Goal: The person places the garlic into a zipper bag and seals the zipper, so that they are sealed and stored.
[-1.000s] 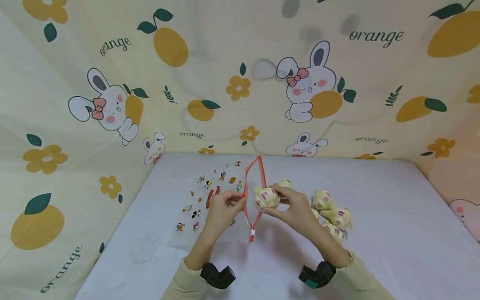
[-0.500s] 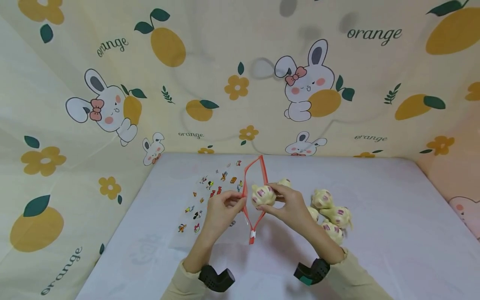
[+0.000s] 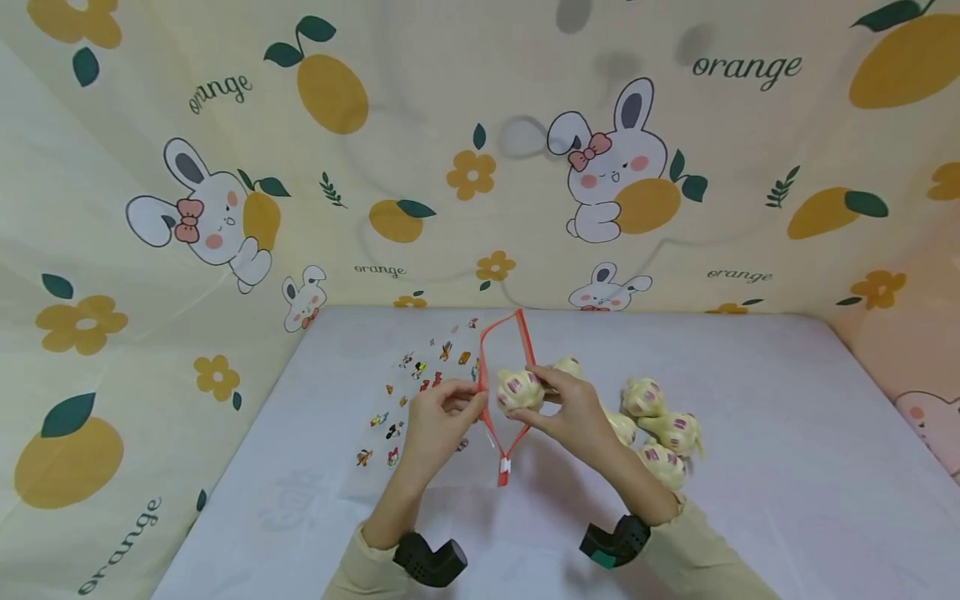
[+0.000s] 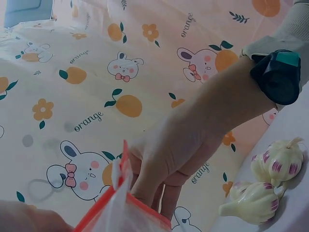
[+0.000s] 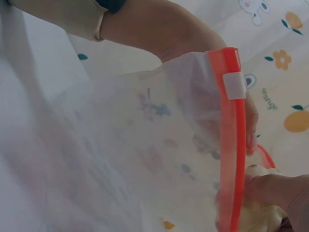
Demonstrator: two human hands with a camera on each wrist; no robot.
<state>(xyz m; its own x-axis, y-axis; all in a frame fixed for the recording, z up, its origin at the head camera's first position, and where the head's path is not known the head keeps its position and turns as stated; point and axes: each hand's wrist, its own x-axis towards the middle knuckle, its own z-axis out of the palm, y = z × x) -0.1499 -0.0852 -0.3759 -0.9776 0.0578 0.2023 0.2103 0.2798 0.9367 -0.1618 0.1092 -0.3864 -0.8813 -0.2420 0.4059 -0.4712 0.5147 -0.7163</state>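
A see-through zip bag point(image 3: 450, 354) with cartoon prints and a red zip edge stands with its mouth spread. My left hand point(image 3: 438, 425) pinches the near left part of that red edge. My right hand point(image 3: 577, 417) holds a garlic bulb point(image 3: 517, 390), cream with purple streaks, between thumb and fingers at the bag's mouth. In the right wrist view, the bag partly covers the held bulb point(image 5: 260, 217), and a white slider point(image 5: 235, 86) sits on the zip. The left wrist view has the right fingers at the red edge; the held bulb is hidden there.
Several more garlic bulbs point(image 3: 678, 433) lie grouped on the white table point(image 3: 787, 500), right of the bag, partly behind the right forearm. One bulb point(image 3: 567, 365) lies just beyond the right hand. A patterned cloth point(image 3: 420, 167) with rabbits and oranges rises behind the table.
My right hand has moved a little left with the garlic bulb, bringing it further into the bag's mouth. My left hand has shifted slightly left, and the mouth is a bit wider.
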